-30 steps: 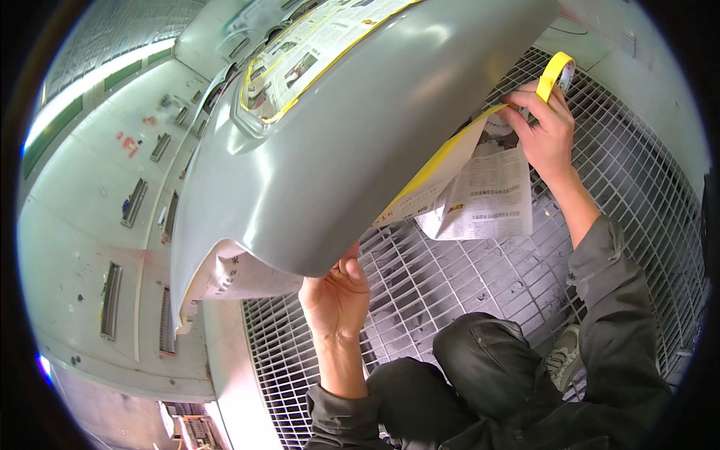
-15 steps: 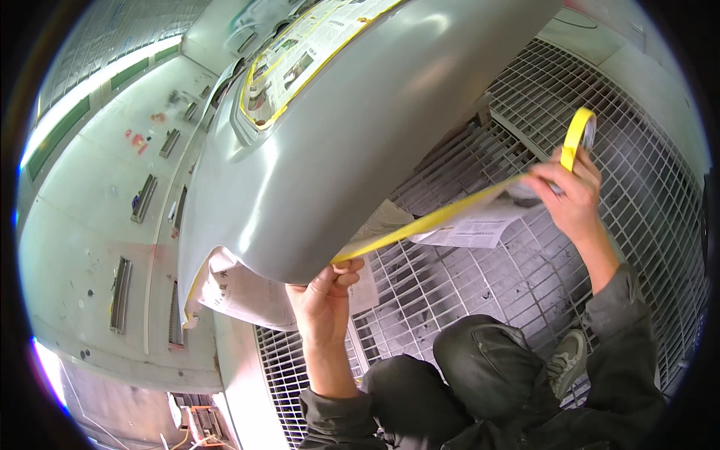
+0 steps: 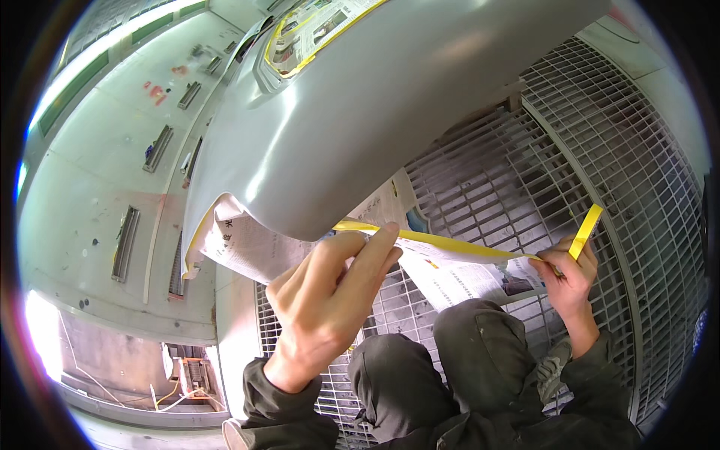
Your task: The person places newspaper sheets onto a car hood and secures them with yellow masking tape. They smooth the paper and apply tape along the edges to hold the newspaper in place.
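Note:
A smooth grey curved car body panel (image 3: 345,127), apparently a bumper, hangs in front of me. From its lower edge a strip of yellow masking tape (image 3: 465,249) stretches right, with a newspaper sheet (image 3: 450,281) hanging along it. My left hand (image 3: 326,296) is just below the panel edge, its bent fingers closed at the strip's left end; the thumb is mostly hidden. Farther right, my right hand (image 3: 571,274) pinches the strip's other end and holds the yellow tape roll (image 3: 587,232), seen nearly edge-on.
Newspaper edged with yellow tape (image 3: 322,30) covers an opening higher on the panel. More paper (image 3: 240,236) lines its lower left end. Metal floor grating (image 3: 495,172) lies beneath my bent knees (image 3: 480,345). A pale wall (image 3: 82,217) with slotted fittings stands left.
My right hand has come down with the roll, so the strip now slopes down to the right. The left hand has moved from the panel edge onto the strip. The view has shifted slightly.

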{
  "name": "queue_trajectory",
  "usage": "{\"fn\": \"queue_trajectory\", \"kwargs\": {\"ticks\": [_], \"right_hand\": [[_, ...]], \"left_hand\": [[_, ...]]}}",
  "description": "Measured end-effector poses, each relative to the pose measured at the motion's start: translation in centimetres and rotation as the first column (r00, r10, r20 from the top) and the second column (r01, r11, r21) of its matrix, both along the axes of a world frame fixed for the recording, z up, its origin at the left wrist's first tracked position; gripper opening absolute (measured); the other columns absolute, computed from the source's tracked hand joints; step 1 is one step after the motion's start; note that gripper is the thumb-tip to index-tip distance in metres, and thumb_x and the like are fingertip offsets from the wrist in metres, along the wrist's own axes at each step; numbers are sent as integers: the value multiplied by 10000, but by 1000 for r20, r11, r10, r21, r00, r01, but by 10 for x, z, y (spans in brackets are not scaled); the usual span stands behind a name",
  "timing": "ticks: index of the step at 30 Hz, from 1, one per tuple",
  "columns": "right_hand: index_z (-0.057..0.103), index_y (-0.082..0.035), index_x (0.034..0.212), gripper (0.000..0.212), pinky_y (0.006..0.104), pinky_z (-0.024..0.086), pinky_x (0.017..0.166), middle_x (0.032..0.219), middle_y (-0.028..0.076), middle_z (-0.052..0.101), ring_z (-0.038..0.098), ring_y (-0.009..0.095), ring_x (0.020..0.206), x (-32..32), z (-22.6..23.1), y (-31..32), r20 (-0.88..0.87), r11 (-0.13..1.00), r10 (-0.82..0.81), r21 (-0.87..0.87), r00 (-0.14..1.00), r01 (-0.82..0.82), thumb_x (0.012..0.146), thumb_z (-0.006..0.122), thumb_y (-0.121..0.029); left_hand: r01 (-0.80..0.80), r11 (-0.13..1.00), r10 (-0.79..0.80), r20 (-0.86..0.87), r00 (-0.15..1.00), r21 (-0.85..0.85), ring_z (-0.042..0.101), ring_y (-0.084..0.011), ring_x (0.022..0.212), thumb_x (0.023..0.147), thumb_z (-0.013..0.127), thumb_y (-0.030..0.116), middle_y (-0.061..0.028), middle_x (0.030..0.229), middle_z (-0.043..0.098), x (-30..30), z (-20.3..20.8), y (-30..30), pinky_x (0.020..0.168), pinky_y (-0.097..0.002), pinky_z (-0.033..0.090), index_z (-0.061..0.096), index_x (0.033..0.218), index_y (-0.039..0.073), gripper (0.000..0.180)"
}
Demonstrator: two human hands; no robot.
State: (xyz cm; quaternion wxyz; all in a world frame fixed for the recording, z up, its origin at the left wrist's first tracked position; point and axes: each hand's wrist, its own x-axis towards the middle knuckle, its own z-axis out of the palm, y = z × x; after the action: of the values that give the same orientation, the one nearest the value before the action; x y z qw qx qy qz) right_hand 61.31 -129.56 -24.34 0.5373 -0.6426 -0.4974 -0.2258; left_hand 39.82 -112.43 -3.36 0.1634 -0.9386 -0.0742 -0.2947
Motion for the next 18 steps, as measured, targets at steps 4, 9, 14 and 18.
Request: {"fn": "queue_trajectory", "kwargs": {"ticks": [4, 9, 14, 18], "right_hand": [[664, -36, 735, 247, 353, 472, 615, 688, 56, 627, 601, 245, 666, 12, 7, 3, 32, 1000, -13, -17, 999, 13, 630, 885, -66], [682, -43, 742, 233, 357, 495, 651, 694, 61, 641, 615, 251, 696, 45, 23, 18, 49, 997, -81, 10, 996, 80, 637, 883, -95], [699, -43, 768, 212, 351, 481, 633, 709, 54, 648, 612, 241, 696, 74, 38, 28, 129, 993, -105, 72, 986, 97, 638, 864, -72], [699, -27, 831, 244, 372, 503, 718, 765, 75, 661, 620, 264, 754, 79, 40, 26, 150, 996, -49, 87, 987, 36, 639, 850, -46]], "left_hand": [[-37, 999, 35, -112, 993, -14, 599, -110, 596, 776, 803, 150, -2, 751, 566, 10, 12, 1, 486, -281, 458, 734, 976, 62, 229], [-73, 997, 75, -129, 989, 20, 612, -143, 611, 783, 813, 162, -7, 739, 571, 21, 19, -4, 534, -289, 490, 723, 966, 67, 225], [-99, 995, 101, -193, 976, 20, 616, -178, 582, 810, 810, 152, -27, 706, 578, 35, 21, -11, 527, -293, 494, 714, 942, 61, 187], [-70, 986, 38, -199, 979, -154, 629, -196, 609, 776, 819, 101, -41, 732, 604, 45, 22, -15, 548, -309, 505, 725, 880, 62, 145]]}}
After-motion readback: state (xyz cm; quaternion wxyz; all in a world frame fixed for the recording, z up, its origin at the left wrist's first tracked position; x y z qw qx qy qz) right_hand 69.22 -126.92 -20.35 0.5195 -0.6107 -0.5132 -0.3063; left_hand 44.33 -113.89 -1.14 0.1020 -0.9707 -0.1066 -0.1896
